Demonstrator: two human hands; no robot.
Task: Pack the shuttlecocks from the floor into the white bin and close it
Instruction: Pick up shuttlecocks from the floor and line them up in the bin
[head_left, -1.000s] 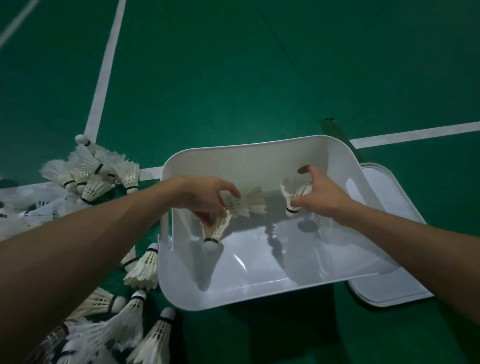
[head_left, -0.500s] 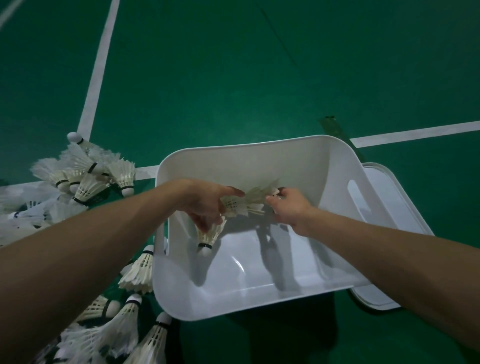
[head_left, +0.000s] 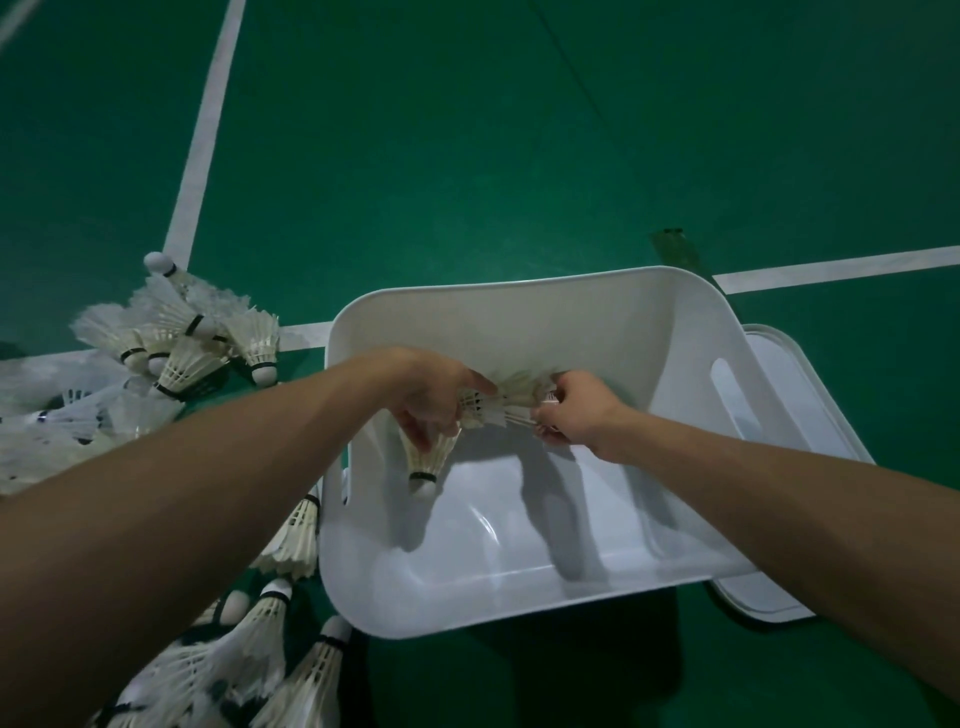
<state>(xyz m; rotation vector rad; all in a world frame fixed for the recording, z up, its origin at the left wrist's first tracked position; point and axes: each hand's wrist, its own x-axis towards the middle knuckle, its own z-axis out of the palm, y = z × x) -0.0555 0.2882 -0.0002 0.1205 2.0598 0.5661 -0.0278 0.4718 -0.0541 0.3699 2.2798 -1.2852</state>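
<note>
The white bin (head_left: 519, 306) stands open on the green floor, its bottom bare. Both hands meet over its middle. My left hand (head_left: 431, 395) holds two shuttlecocks: one hangs cork down (head_left: 428, 457), the other lies sideways (head_left: 493, 402) with its feathers pointing right. My right hand (head_left: 571, 410) pinches the feathered end of that sideways shuttlecock. Many white shuttlecocks lie on the floor left of the bin, in a heap at the back left (head_left: 176, 348) and another at the front left (head_left: 249, 660).
The bin's white lid (head_left: 795, 395) lies flat on the floor against the bin's right side. White court lines (head_left: 202, 156) cross the green floor behind and left. A shuttlecock (head_left: 293, 540) rests against the bin's left wall.
My right hand, which held its own shuttlecock near the bin's right side, has moved left and now pinches the sideways shuttlecock in my left hand. The left hand stayed put.
</note>
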